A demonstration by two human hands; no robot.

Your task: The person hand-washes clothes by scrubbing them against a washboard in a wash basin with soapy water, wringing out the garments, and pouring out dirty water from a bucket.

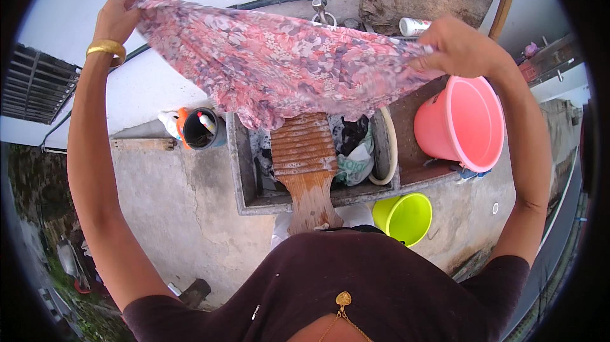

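A pink floral cloth (286,56) is stretched in the air between my raised hands. My left hand (119,17) grips its upper left corner. At its right end, my right hand (452,49) holds the bunched fabric, slightly blurred. Under the cloth, a wooden washboard (305,151) with suds on its ridges leans in a concrete wash basin (240,189); the cloth hides its top end. Dark wet fabric (352,133) and a white and green plastic bag or cloth (356,165) lie in the basin beside the board.
A pink bucket (436,125) lies tilted on the basin's right part, near a pale hose (391,151). Below stands a lime green bucket (388,215). Left of the basin is a dark bucket (219,134) with bottles. A tap (319,7) and a white bottle (413,27) are behind.
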